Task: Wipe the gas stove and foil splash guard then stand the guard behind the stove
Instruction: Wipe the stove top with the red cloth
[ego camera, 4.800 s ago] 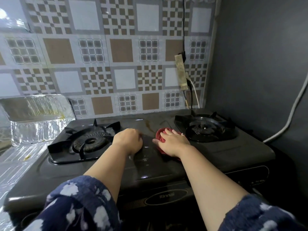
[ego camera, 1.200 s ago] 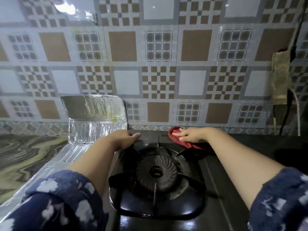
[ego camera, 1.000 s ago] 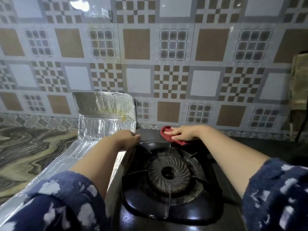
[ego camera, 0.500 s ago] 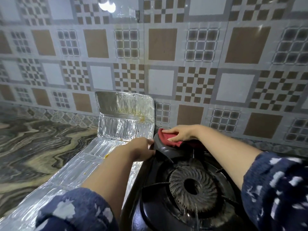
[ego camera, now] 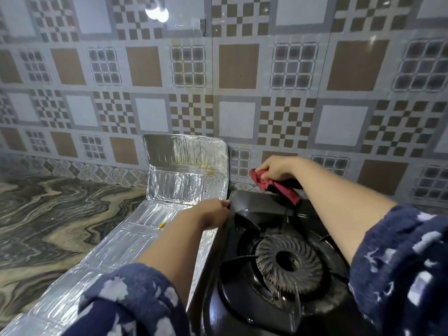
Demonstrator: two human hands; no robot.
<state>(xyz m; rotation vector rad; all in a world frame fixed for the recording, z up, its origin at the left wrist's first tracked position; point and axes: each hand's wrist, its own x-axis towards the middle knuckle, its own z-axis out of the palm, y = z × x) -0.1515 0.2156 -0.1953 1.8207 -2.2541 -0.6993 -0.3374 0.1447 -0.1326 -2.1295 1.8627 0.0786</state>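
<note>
Stove [ego camera: 278,275], black gas type, fills lower right of view, sits on marbled countertop [ego camera: 48,214] against patterned tile wall [ego camera: 242,81]. Left burner [ego camera: 288,261] with ribbed cap and pan-support prongs visible, glossy black top around it. Foil splash guard [ego camera: 145,226] lies flat on the countertop just left of the stove, touching its left edge; far panel folded up, leaning on the wall. Yellow-orange grease spots on the foil, on the upright panel and the flat part. Both forearms reach in from bottom, dark blue floral sleeves [ego camera: 135,299]. Left hand [ego camera: 211,214] at the stove's back-left corner, fingers curled over the stove's edge, gripping it; fingertips mostly hidden. Right hand [ego camera: 278,168] at the back edge of the stove near the wall, fingers curled, grasping red cloth [ego camera: 278,187]. Cloth bunched under the palm, one end trailing down onto the stove's rear rim. Bright light reflection on the tile at top. Guard not standing behind the stove yet.
</note>
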